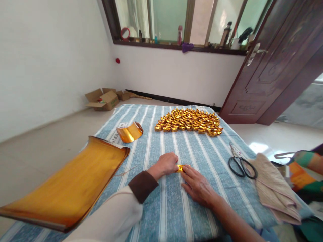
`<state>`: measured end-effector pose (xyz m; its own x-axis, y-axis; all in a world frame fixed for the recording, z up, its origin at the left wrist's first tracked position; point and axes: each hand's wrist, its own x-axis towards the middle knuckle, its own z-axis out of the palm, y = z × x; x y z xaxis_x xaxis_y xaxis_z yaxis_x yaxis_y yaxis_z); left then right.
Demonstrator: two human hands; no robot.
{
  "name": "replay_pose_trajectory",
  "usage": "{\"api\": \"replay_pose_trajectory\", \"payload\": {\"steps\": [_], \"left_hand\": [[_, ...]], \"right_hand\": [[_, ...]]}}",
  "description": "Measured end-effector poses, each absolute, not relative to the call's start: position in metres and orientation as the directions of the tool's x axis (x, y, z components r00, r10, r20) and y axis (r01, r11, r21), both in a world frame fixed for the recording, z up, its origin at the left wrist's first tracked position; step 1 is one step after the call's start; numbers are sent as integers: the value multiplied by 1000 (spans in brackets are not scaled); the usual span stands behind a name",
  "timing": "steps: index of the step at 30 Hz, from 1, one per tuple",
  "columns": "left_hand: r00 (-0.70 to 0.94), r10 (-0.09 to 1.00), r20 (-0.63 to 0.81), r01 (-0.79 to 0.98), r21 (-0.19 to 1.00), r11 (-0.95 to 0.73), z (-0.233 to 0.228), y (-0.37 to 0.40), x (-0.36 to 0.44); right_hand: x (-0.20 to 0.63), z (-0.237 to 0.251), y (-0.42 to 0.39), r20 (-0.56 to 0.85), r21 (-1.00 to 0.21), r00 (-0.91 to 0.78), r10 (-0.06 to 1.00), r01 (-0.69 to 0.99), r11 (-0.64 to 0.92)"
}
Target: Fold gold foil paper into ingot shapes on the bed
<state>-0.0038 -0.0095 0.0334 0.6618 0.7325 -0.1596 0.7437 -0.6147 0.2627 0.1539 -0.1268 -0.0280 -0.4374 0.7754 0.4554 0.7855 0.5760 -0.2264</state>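
**Two hands press a small gold foil piece on the striped cloth**

Both hands meet at the middle of the worktop (176, 215), which is covered by a blue-and-white striped cloth. Between them lies a small folded piece of gold foil (180, 168), resting on the cloth. The left hand (165, 164) is curled, its fingers bent down and closed onto the left end of the foil piece. The right hand (198, 185) lies flatter, palm down on the cloth, its fingertips touching the right end of the same piece; how firmly it grips cannot be told.

Farther along the worktop, well apart from the hands, a dense heap of folded gold ingots (189, 121) sits in rows. To the left, a curled gold sheet (130, 132) lies near a large stack of gold paper (70, 185) that overhangs the worktop edge. On the right, black-handled scissors (241, 163) lie just beside a folded beige cloth (274, 188).
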Motion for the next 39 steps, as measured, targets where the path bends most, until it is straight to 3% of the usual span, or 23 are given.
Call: {"api": "replay_pose_trajectory", "payload": {"steps": [10, 13, 16, 18, 20, 22, 24, 27, 29, 31, 33, 36, 39], "left_hand": [[634, 671, -384, 748, 526, -405, 28, 10, 0], [650, 649, -395, 712, 616, -338, 23, 10, -5], [679, 648, -344, 650, 691, -315, 24, 8, -11], [698, 657, -284, 604, 727, -327, 28, 7, -15], [710, 669, -220, 563, 749, -350, 34, 4, -19], [712, 684, -161, 531, 761, -373, 40, 1, -22], [720, 691, -69, 485, 763, -428, 44, -3, -24], [749, 653, 113, 407, 699, -588, 47, -7, -27], [761, 611, 220, 384, 607, -696, 45, -8, -29], [754, 569, 328, 381, 487, -786, 42, -7, -31], [745, 514, 425, 381, 361, -851, 37, -6, -33], [758, 425, 495, 374, 205, -905, 29, -8, -38], [788, 363, 498, 370, 88, -925, 21, -16, -44]], "right_hand": [[154, -26, -126, 527, -265, -422, 737, 743, 615], [154, -31, -126, 583, -347, -343, 737, 715, 607], [154, -35, -123, 615, -537, -97, 782, 675, 506], [153, -34, -120, 522, -722, 140, 841, 598, 349], [151, -27, -114, 306, -889, 308, 901, 432, 155], [149, -18, -108, 61, -976, 296, 953, 218, -5], [146, -10, -101, -76, -996, 167, 983, 42, -84], [141, -4, -92, -82, -994, 103, 991, -84, -73], [137, -6, -88, -23, -999, 154, 988, -39, -17], [135, -9, -86, 126, -986, 205, 971, 136, 99], [134, -11, -86, 371, -880, 184, 910, 382, 281], [135, -13, -88, 656, -541, -42, 753, 670, 508], [136, -17, -91, 698, -224, -281, 659, 788, 573]]}}
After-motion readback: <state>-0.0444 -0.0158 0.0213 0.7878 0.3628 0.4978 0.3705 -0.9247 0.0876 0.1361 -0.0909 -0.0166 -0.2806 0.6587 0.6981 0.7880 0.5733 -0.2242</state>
